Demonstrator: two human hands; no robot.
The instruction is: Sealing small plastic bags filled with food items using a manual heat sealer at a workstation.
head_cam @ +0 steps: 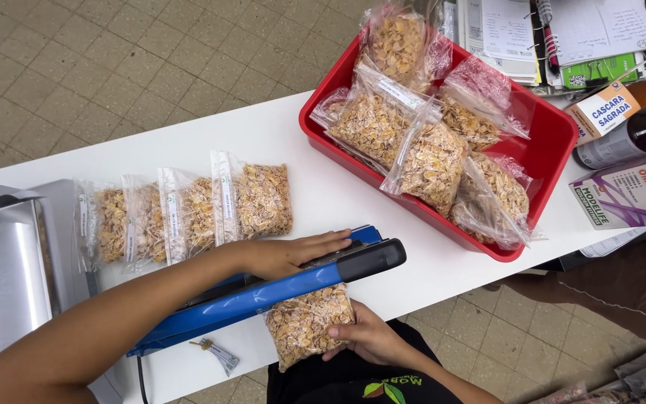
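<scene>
Left hand [293, 254] lies flat on the blue heat sealer [263, 293], fingers spread, pressing its arm down; right hand [368, 337] pinches the flake bag [304, 323] beneath, steadying it at the white bench [278, 131] edge.

Glossy clear plastic bag [309, 323], flaky contents
</scene>
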